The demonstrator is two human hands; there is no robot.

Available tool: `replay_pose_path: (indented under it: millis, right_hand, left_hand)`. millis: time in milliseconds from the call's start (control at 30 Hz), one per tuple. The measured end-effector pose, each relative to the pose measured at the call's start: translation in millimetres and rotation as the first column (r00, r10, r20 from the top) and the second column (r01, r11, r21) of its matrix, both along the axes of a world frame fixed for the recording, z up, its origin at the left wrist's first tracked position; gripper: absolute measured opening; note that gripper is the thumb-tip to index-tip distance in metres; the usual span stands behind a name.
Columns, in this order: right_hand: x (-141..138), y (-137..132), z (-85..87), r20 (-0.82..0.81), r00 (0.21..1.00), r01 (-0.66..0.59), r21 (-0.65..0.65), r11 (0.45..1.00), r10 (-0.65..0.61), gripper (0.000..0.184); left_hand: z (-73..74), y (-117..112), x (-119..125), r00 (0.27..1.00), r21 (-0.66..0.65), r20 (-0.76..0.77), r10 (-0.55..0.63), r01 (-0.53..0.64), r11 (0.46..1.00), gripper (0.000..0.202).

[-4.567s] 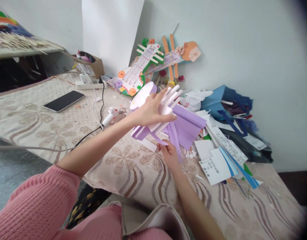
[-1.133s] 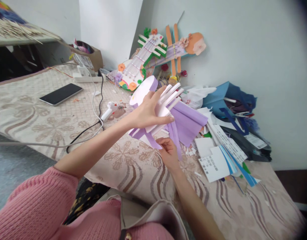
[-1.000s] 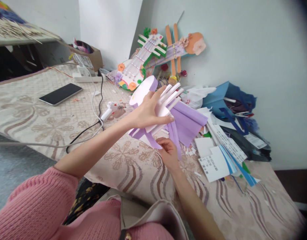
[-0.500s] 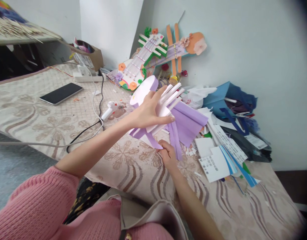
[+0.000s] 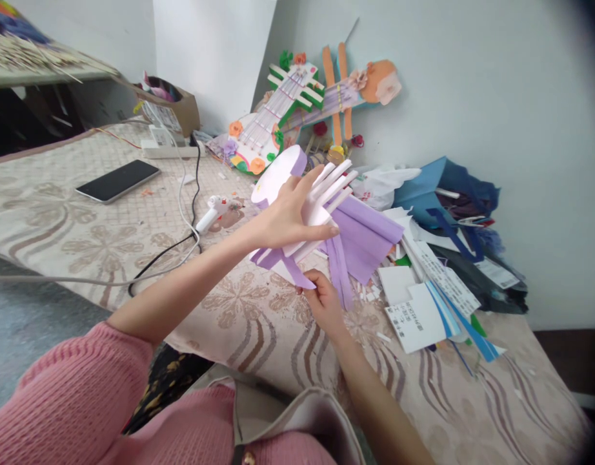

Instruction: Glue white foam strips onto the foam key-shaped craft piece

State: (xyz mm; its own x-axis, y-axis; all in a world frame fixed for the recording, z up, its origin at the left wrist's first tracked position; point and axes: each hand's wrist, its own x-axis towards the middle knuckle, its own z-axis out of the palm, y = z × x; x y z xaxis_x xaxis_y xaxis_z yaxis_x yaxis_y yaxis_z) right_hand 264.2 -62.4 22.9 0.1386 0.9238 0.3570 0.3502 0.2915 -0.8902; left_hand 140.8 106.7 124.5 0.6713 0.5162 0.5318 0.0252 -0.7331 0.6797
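My left hand (image 5: 290, 216) grips a white foam and purple paper craft piece (image 5: 278, 177) and holds it tilted above the patterned bed cover (image 5: 75, 226). White foam strips (image 5: 333, 184) fan out past its fingers. Purple paper strips (image 5: 363, 236) hang down from the piece. Just below it, my right hand (image 5: 324, 300) pinches one thin purple strip (image 5: 297, 274) at its lower end.
A white glue gun (image 5: 214, 212) with its cord lies left of my hands. A black phone (image 5: 117, 180) and a power strip (image 5: 169, 150) lie farther left. Colourful paper instruments (image 5: 282, 113) lean on the wall. Papers (image 5: 423, 303) and dark blue scraps (image 5: 452, 200) pile up on the right.
My left hand and the craft piece stay almost still. My right hand has shifted slightly along the thin purple strip below the piece.
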Motion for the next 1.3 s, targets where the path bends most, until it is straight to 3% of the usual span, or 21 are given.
replay_pose_path:
  millis: [333, 767, 900, 1033, 1200, 1300]
  right_hand:
    - [-1.9, 0.7, -6.9, -0.104, 0.991, 0.084, 0.039, 0.996, -0.08, 0.001]
    - [-2.3, 0.4, -6.4, -0.108, 0.99, 0.08, -0.115, 0.99, -0.092, 0.029]
    - [-2.0, 1.4, -8.2, -0.107, 0.992, 0.059, -0.102, 0.993, -0.07, 0.03]
    - [1.2, 4.3, -11.5, -0.103, 0.991, 0.083, -0.072, 0.994, -0.09, 0.018]
    - [4.2, 4.9, -12.0, -0.011, 0.995, 0.1, -0.028, 0.995, -0.101, 0.015]
    - [3.1, 3.5, -10.7, 0.046, 0.995, 0.09, -0.018, 0.996, -0.089, 0.031]
  left_hand:
    - [3.0, -1.7, -1.3, 1.0, -0.026, -0.016, -0.012, 0.011, 1.0, 0.11]
    - [0.5, 0.6, 0.5, 1.0, 0.003, 0.003, -0.01, 0.01, 1.0, 0.108]
    - [1.5, -0.5, 0.1, 1.0, -0.001, 0.012, -0.007, 0.007, 1.0, 0.107]
    - [1.4, -0.6, 0.2, 1.0, -0.023, -0.002, -0.002, 0.002, 1.0, 0.109]
    - [0.3, 0.7, 0.7, 1.0, -0.013, 0.014, -0.012, 0.012, 1.0, 0.108]
    - [-0.4, 1.3, 1.0, 1.0, -0.014, 0.022, -0.014, 0.014, 1.0, 0.107]
